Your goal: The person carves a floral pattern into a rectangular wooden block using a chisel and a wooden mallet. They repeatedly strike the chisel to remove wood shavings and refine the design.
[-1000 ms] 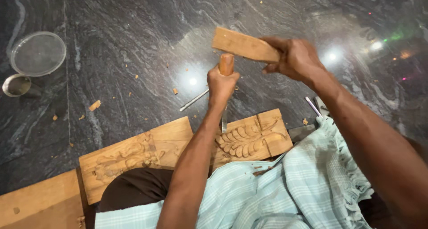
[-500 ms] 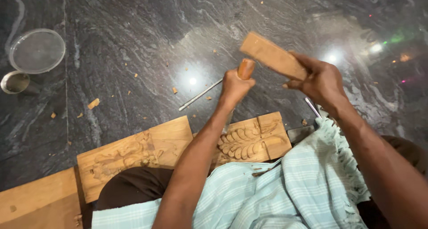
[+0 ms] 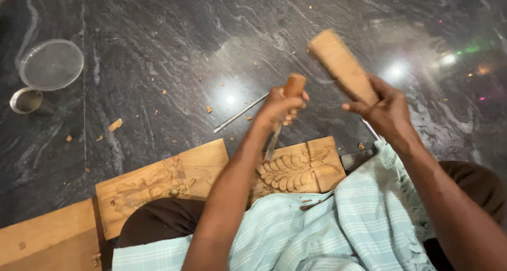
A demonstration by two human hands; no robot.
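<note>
My left hand [image 3: 279, 108] grips a chisel [image 3: 292, 86] by its orange wooden handle; the steel blade runs down to a leaf pattern carved in a wooden plank [image 3: 296, 168]. My right hand [image 3: 388, 112] holds a wooden mallet [image 3: 342, 65], a plain block raised up and to the right of the chisel handle, clear of it. The plank lies across my lap on a pale blue checked cloth [image 3: 327, 229].
A second carved section of plank [image 3: 158, 184] lies at the left, with another board [image 3: 47, 239] at the lower left. A thin metal rod [image 3: 240, 113], wood chips, a clear round lid [image 3: 51, 64] and a small metal cup [image 3: 25, 100] rest on the dark stone floor.
The mallet has swung from lying across the top of the chisel handle to up and right, away from it. The left hand keeps the chisel on the carving.
</note>
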